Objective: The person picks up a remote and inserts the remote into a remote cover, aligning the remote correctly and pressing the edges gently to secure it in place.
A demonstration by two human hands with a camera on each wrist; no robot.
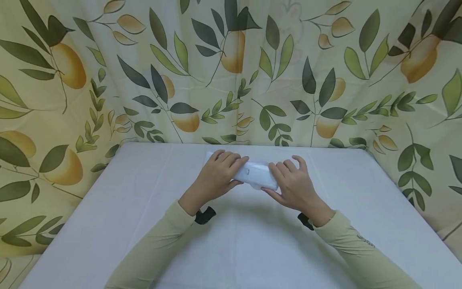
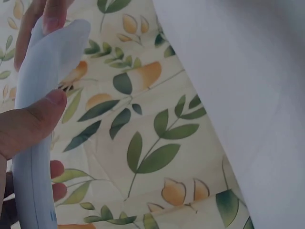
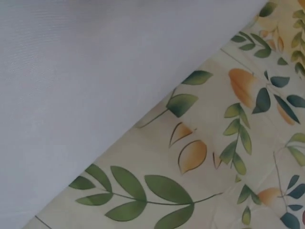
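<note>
A long, soft-looking white packet (image 1: 254, 173) with a shiny, film-like surface is held over the far part of the table. The left hand (image 1: 220, 172) grips its left end, fingers across the top and thumb at the near side. At the other end, the right hand (image 1: 294, 182) holds it between thumb and fingers. In the left wrist view the packet (image 2: 35, 124) looks narrow and slightly bent, with a translucent flap sticking out at its far end. The left thumb (image 2: 43, 117) lies across it there, and fingertips show beyond. Neither hand appears in the right wrist view.
A white cloth covers the table (image 1: 238, 249). Behind it and along both sides hangs a curtain (image 1: 223, 92) printed with leaves and fruit. Dark straps (image 1: 205, 216) show at both wrists, by the pale green sleeves (image 1: 159, 245).
</note>
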